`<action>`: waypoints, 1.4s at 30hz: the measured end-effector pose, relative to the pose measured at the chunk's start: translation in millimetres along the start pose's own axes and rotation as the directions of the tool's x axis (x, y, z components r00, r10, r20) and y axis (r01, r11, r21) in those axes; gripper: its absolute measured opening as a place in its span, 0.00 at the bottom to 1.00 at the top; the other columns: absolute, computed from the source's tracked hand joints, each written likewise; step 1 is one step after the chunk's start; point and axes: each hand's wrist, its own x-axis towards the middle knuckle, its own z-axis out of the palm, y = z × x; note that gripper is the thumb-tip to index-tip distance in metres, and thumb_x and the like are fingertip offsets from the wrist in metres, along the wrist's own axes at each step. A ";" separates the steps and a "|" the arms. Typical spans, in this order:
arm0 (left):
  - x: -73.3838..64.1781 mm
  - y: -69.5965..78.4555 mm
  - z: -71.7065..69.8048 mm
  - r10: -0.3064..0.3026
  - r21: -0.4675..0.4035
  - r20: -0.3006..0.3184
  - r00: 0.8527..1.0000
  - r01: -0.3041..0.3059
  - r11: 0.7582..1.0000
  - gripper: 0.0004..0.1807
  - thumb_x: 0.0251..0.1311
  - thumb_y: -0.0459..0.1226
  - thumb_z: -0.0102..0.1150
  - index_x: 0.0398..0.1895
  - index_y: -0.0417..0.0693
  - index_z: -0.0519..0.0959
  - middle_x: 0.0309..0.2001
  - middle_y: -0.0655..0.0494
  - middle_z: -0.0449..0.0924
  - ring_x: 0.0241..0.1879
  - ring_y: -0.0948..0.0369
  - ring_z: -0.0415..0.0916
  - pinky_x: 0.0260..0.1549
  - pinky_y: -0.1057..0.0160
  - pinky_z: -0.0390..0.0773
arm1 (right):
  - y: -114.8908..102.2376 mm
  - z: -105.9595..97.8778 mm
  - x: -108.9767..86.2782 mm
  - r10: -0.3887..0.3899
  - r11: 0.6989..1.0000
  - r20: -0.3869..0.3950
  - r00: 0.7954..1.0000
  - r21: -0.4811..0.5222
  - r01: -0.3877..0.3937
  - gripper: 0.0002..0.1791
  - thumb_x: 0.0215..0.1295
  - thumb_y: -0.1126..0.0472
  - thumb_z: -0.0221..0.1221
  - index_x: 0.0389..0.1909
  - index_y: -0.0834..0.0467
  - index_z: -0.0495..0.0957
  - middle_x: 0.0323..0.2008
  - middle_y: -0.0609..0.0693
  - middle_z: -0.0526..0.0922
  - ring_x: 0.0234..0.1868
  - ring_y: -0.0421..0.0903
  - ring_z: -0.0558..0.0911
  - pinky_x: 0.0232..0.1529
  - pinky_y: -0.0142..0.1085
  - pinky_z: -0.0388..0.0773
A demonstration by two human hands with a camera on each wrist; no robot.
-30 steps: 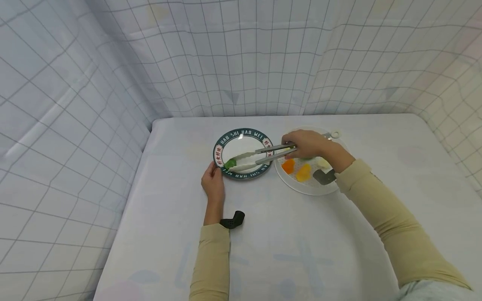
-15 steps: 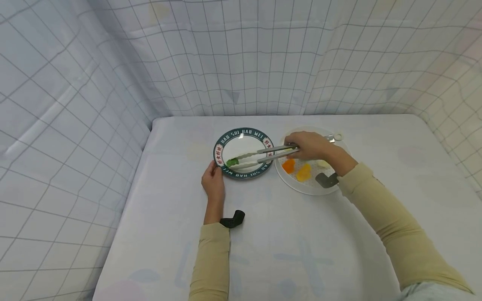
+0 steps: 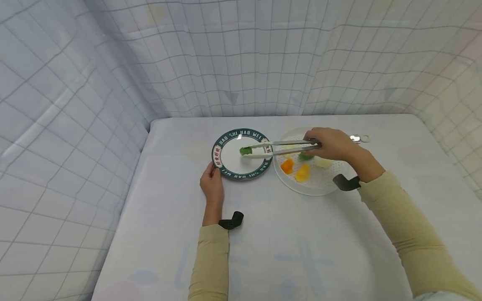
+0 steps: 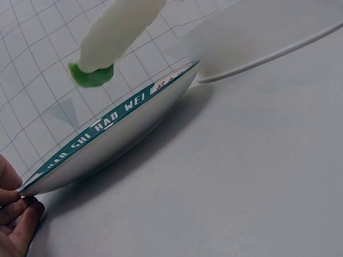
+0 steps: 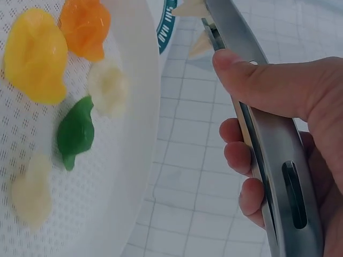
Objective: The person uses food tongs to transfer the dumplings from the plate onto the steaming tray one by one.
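My left hand (image 3: 212, 182) pinches the near-left rim of a white plate (image 3: 230, 156) with a dark green lettered border. The left wrist view shows thumb and fingers on that rim (image 4: 33, 184). My right hand (image 3: 333, 143) grips metal tongs (image 5: 278, 160) with pale tips (image 4: 120, 32). Between the tips is a small green dumpling-like piece (image 4: 92, 77), held above the plate in the left wrist view. To the right, under the tongs and right hand, lies a round white perforated tray (image 3: 301, 189).
On the tray are orange (image 5: 86, 27), yellow (image 5: 35, 56), green (image 5: 76, 133) and pale (image 5: 32, 193) dumpling-like pieces. A white cloth covers the table (image 3: 275, 234). Grid-patterned curtains (image 3: 241, 62) hang behind and at the sides.
My right hand has moved right, bringing the tongs and the green piece from the plate's left edge to above its middle. My left hand keeps its place on the rim.
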 end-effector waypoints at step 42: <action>6.0 2.8 -15.5 -0.032 -0.010 -0.038 0.999 0.032 0.999 0.23 0.63 0.33 0.44 0.61 0.36 0.66 0.58 0.47 0.69 0.56 0.60 0.65 0.52 0.68 0.68 | 14.7 -57.5 -138.5 0.091 0.934 0.059 0.994 -0.350 -0.065 0.14 0.45 0.60 0.69 0.32 0.53 0.74 0.25 0.40 0.69 0.22 0.38 0.67 0.19 0.34 0.67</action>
